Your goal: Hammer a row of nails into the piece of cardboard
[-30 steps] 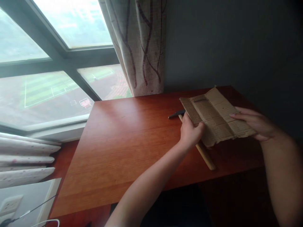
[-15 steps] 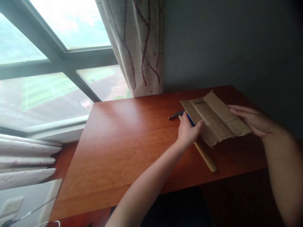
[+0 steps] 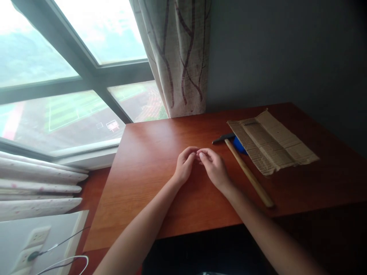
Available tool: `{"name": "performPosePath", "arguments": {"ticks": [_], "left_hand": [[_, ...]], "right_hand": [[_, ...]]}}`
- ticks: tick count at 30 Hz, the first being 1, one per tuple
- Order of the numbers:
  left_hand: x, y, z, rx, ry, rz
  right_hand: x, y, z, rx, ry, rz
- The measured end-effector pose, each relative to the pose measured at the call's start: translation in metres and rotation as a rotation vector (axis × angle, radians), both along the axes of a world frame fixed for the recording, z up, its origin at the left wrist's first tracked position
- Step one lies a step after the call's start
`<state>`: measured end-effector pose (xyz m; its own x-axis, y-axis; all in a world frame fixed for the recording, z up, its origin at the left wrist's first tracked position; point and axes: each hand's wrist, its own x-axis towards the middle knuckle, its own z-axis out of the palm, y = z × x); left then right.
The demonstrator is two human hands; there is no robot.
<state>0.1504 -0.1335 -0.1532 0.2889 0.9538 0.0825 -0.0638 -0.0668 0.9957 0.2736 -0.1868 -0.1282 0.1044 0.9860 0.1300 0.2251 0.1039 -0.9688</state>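
Over the middle of the wooden table, my left hand (image 3: pixel 185 164) and my right hand (image 3: pixel 213 166) meet at the fingertips. Both have their fingers curled and pinched together; whether anything small is between them I cannot make out. To the right of my right hand lies a hammer with a dark head and a wooden handle (image 3: pixel 249 173). A creased piece of brown cardboard (image 3: pixel 272 141) rests further right. Partly under its left edge shows a blue object (image 3: pixel 239 145), its kind hidden.
The reddish-brown table (image 3: pixel 137 183) reaches to a window (image 3: pixel 83 103) on the left and a dark wall at the back. A patterned curtain (image 3: pixel 183 57) hangs behind it. A wall socket (image 3: pixel 36 238) with a plug and cables sits at lower left.
Both hands have left the cardboard and come together further left, above the bare tabletop. The cardboard now lies by the hammer, over part of the blue object. The view has shifted slightly left.
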Motion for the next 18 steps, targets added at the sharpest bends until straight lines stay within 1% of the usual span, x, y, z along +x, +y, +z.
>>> {"name": "performPosePath", "arguments": {"ticks": [2, 3, 5, 6, 10, 14, 16, 18], "left_hand": [[-0.01, 0.001, 0.002, -0.05, -0.048, -0.057], [-0.013, 0.002, 0.002, -0.092, -0.061, -0.104], [-0.017, 0.003, 0.002, -0.151, -0.056, -0.183], [-0.017, 0.004, 0.002, -0.157, -0.047, -0.205], [-0.017, 0.008, -0.004, -0.079, -0.026, -0.244], [-0.017, 0.011, -0.01, 0.043, -0.013, -0.233], [-0.018, 0.011, -0.012, 0.064, -0.008, -0.226], [-0.018, 0.011, -0.011, 0.04, -0.01, -0.221]], "right_hand": [[-0.014, 0.026, -0.024, -0.039, 0.005, 0.05], [-0.017, 0.035, -0.033, -0.052, 0.009, 0.077], [-0.019, 0.045, -0.045, -0.075, 0.018, 0.14], [-0.018, 0.046, -0.049, -0.082, 0.023, 0.17], [-0.012, 0.04, -0.056, -0.077, 0.029, 0.25], [-0.011, 0.04, -0.059, -0.044, 0.026, 0.274], [-0.011, 0.042, -0.06, -0.031, 0.023, 0.284], [-0.011, 0.045, -0.061, -0.022, 0.018, 0.294]]}}
